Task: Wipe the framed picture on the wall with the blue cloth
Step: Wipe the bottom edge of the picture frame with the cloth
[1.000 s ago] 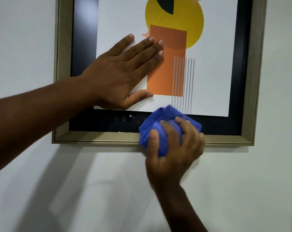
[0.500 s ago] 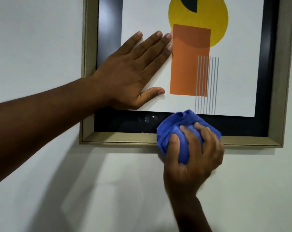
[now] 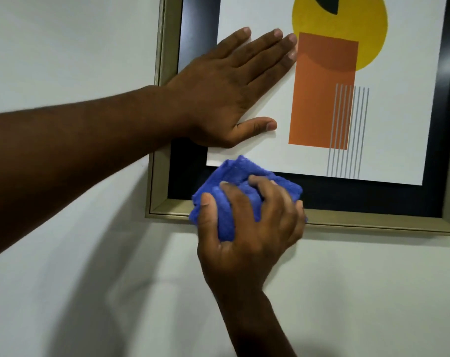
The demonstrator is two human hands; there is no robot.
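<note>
The framed picture point(image 3: 373, 220) hangs on a pale wall, with a gold-toned frame, a black mat and a white print showing a yellow circle and an orange rectangle. My left hand point(image 3: 224, 99) lies flat on the glass over the print's lower left part, fingers spread. My right hand point(image 3: 252, 228) grips the bunched blue cloth point(image 3: 239, 176) and presses it against the black mat and the bottom frame rail near the lower left corner. The cloth hides part of the rail and the mat beneath it.
The bare pale wall point(image 3: 77, 279) surrounds the frame on the left and below, with shadows of my arms on it. The frame's upper part and right edge run out of view.
My right hand has slid the blue cloth leftward along the bottom of the frame, toward the lower left corner. The view has shifted, so the picture sits further right. The left hand stays flat on the glass.
</note>
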